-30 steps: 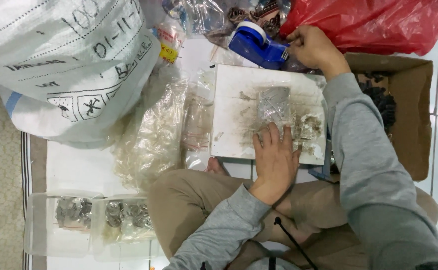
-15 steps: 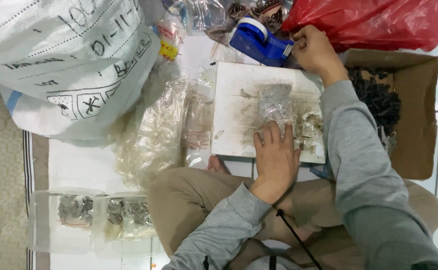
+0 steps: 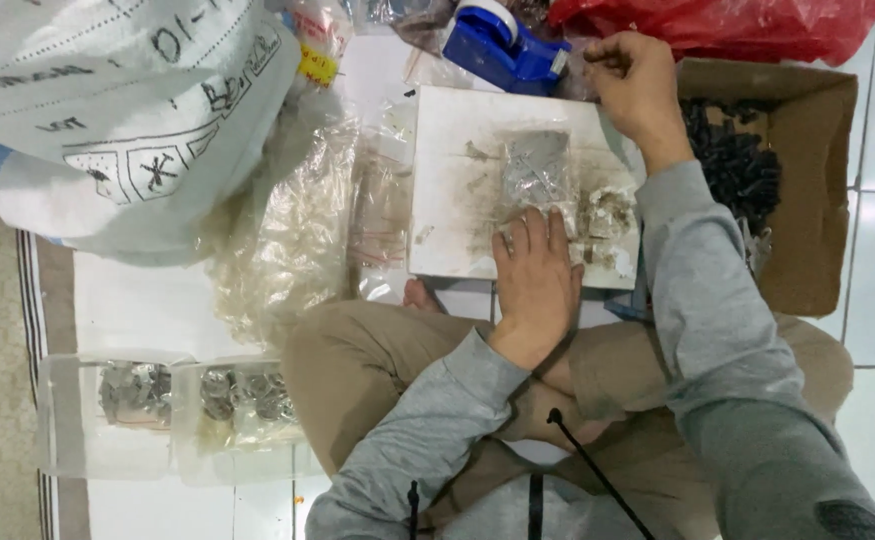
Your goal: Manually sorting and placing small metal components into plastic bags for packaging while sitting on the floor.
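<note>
- The left hand (image 3: pixel 534 285) lies flat, fingers together, pressing the near end of a small clear plastic bag of grey metal parts (image 3: pixel 533 170) onto a smudged white square board (image 3: pixel 457 215).
- The bag's long axis runs straight away from those fingertips.
- The right hand (image 3: pixel 637 85) reaches past the board's far edge to a blue tape dispenser (image 3: pixel 502 48), fingers curled; whether they pinch tape is hard to tell.
- The dispenser's top is cut off.
</note>
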